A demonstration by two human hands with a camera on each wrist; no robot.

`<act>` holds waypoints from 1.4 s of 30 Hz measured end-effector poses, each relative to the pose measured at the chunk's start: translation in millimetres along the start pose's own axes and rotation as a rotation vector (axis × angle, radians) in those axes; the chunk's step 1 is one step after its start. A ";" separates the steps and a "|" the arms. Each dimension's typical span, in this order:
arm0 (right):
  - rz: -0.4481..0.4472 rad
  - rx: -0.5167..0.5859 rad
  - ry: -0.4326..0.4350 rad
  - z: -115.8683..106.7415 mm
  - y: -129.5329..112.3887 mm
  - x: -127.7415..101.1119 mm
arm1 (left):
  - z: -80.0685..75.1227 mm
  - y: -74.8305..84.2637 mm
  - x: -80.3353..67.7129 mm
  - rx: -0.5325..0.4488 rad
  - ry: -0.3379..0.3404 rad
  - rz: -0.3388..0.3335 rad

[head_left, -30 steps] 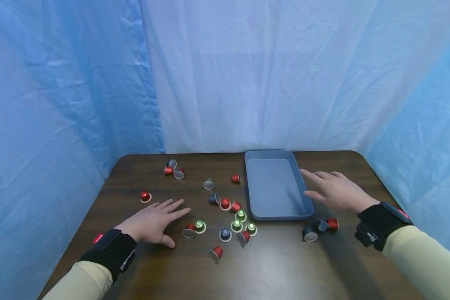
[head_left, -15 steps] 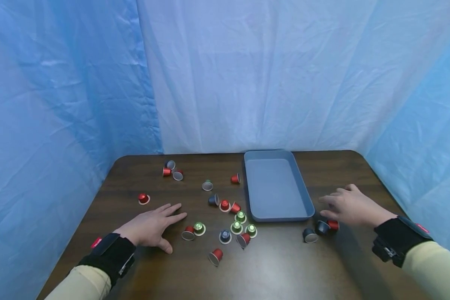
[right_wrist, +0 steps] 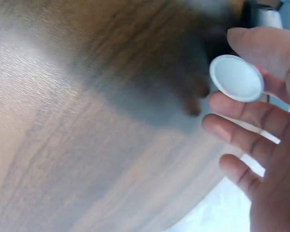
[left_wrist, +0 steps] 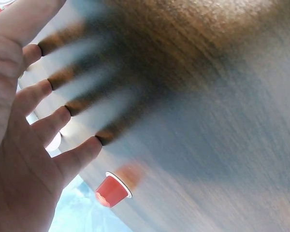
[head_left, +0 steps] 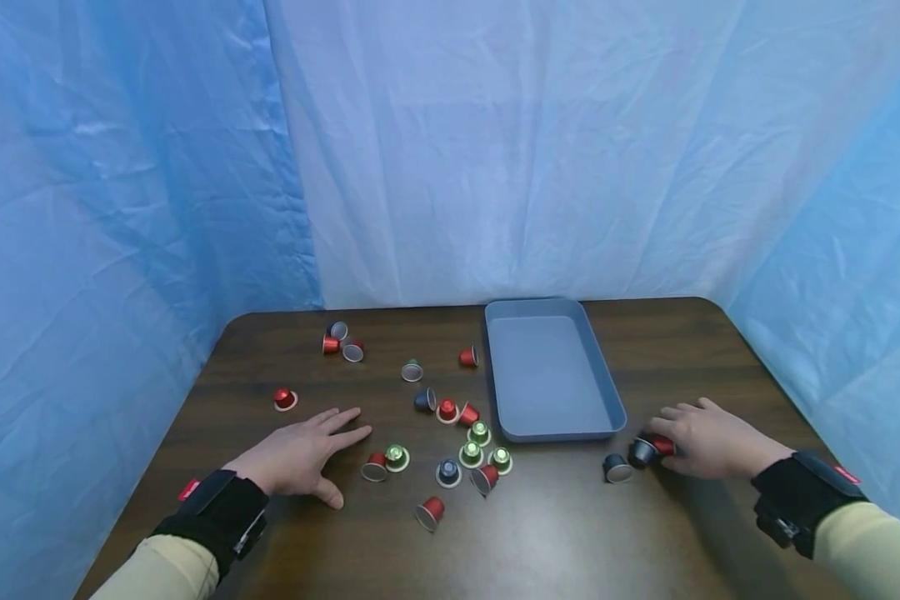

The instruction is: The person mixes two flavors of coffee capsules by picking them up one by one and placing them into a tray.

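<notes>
1. Currently, the step in hand looks like taking hold of the red capsule, which lies on the table just off the near right corner of the tray.
2. Around that capsule bends the right hand, with the thumb to one side and the fingers to the other. The pale lid shows between them in the right wrist view; whether they pinch it firmly I cannot tell.
3. Just beside it, seemingly touching, sits a dark capsule; a second dark one lies near, a little further left.
4. Meanwhile the left hand is spread wide, holding nothing, its fingertips apparently resting on the wood.
5. Next, I judge, the move calls for thumb and index finger to squeeze the capsule's sides, then a straight lift, so that its dark neighbour is not knocked rolling.
</notes>
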State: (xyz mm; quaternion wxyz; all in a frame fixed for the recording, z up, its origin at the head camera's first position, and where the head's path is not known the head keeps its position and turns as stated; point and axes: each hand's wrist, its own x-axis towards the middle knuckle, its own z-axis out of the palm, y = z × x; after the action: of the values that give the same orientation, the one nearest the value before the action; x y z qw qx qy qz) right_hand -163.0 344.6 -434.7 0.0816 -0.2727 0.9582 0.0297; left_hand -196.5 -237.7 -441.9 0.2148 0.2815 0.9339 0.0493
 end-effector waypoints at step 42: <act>0.031 0.174 0.234 -44.8 -29.5 40.9 | 1.7 -2.2 1.1 -0.033 -0.010 -0.010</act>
State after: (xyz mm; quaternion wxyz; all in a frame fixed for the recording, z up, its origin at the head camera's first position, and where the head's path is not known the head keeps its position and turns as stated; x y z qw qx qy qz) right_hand -188.0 293.8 -398.0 -0.0079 -0.2513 0.9642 -0.0842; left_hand -197.7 -238.9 -444.4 0.2244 0.2735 0.9332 0.0622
